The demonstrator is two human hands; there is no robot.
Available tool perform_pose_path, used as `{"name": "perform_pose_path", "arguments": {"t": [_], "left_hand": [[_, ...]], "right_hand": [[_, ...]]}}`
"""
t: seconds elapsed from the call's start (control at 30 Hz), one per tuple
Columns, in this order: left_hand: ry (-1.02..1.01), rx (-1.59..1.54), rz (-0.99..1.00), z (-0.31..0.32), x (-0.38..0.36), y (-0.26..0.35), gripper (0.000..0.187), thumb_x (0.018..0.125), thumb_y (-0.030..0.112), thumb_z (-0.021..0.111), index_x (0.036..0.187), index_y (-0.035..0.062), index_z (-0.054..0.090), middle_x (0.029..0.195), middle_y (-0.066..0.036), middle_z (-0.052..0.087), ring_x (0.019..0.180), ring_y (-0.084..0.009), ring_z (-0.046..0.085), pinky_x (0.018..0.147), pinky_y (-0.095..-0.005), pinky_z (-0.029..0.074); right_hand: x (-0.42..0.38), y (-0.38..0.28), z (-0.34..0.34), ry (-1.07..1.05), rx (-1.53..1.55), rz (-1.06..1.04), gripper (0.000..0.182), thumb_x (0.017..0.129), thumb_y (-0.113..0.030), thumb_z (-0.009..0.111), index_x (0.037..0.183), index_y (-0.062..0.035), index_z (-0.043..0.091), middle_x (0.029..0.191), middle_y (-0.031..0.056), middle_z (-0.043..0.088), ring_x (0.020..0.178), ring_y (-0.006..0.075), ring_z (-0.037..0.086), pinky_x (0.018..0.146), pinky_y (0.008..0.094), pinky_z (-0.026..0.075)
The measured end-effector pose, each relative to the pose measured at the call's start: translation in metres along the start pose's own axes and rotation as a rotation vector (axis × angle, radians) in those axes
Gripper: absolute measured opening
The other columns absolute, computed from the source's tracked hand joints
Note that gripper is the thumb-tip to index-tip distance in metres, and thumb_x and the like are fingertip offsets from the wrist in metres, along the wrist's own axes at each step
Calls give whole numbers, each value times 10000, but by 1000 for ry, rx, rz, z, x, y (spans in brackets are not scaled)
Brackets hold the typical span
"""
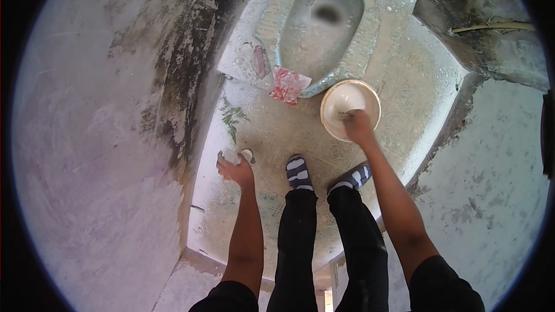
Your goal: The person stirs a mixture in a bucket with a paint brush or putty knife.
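My right hand (359,127) reaches over the near side of a round, pale bucket (370,93) with whitish contents, its fingers bent inward near the rim. Whatever those fingers hold, if anything, is too small to make out. Low on the left, my left hand (236,170) is wrapped round a whitish, translucent object (232,156) close to the floor. Just beside that hand lies a small round white thing (247,155). Green leaves (232,118) are on the floor above it.
A squat toilet (300,46) is set in the raised floor ahead. Red-and-white torn packaging (288,85) and a reddish piece (259,61) lie at its left. Stained walls (92,127) stand on both sides. My sandalled feet (298,171) are between the hands.
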State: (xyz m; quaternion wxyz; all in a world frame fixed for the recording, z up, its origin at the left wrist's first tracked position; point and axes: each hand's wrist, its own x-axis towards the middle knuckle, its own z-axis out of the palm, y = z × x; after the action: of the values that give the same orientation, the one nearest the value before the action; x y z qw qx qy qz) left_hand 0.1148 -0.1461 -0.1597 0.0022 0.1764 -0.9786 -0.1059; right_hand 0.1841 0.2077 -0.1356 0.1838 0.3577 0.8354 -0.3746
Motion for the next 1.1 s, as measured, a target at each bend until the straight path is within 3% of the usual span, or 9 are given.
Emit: {"name": "perform_pose_path", "arguments": {"t": [0.03,0.17,0.27,0.4,0.47,0.53,0.63,0.73,1.1], "left_hand": [[-52,60,-158,-6,-2,-13,741,732,214,717,1365,102,349,1290,-182,408,1157,-394,419,949,-523,340],[-423,-59,-175,21,-13,-93,1125,637,319,818,1464,165,71,1427,-258,189,1307,-476,230,1025,-578,297],[-441,-145,-55,53,-16,-128,1157,630,310,823,1467,173,37,1444,-275,148,1322,-488,183,1039,-577,287],[-457,-198,-256,100,5,-162,1219,607,313,841,1468,186,-12,1449,-329,74,1334,-506,128,1060,-548,284],[-499,-154,-162,110,15,-163,1245,598,332,847,1469,191,-32,1468,-303,54,1327,-510,158,1044,-547,311],[-620,-67,51,120,22,-166,1187,606,366,836,1461,180,33,1440,-271,147,1268,-508,289,997,-550,373],[-673,41,-175,113,24,-152,1080,624,373,822,1435,159,141,1360,-226,274,1158,-470,432,931,-538,432],[-517,144,-56,101,9,-138,976,644,360,806,1399,151,223,1284,-184,349,1080,-427,493,886,-526,454],[-577,-33,460,-55,-46,17,857,588,276,783,1353,157,417,1273,-168,425,1118,-380,474,954,-467,400]], "right_hand": [[-2,-9,-10,-6,1,-6,273,784,-75,560,1024,47,610,998,210,621,876,399,632,791,440,510],[-20,-31,-10,37,-152,85,225,781,-41,542,980,39,611,1019,212,603,885,399,631,794,450,508],[-33,-45,-2,37,-321,51,185,779,-28,546,942,36,607,1015,213,604,891,390,633,789,456,509],[-30,-35,3,22,-338,8,196,775,-50,572,946,39,604,1004,233,607,896,395,627,792,459,502],[-24,-25,3,36,-321,-19,201,773,-64,584,945,38,604,995,240,610,894,396,624,792,458,498],[-20,-17,2,80,-268,-84,217,767,-100,611,931,42,606,964,254,614,893,401,614,789,460,490],[-15,-14,8,83,-269,-88,220,763,-117,628,918,38,613,940,259,615,897,407,605,785,461,486],[-28,-11,7,98,-274,-86,248,767,-120,635,971,21,619,947,249,618,892,409,604,780,461,485],[-83,-4,-6,351,119,-97,281,787,-83,626,1052,9,617,988,240,617,916,393,606,805,422,481]]}}
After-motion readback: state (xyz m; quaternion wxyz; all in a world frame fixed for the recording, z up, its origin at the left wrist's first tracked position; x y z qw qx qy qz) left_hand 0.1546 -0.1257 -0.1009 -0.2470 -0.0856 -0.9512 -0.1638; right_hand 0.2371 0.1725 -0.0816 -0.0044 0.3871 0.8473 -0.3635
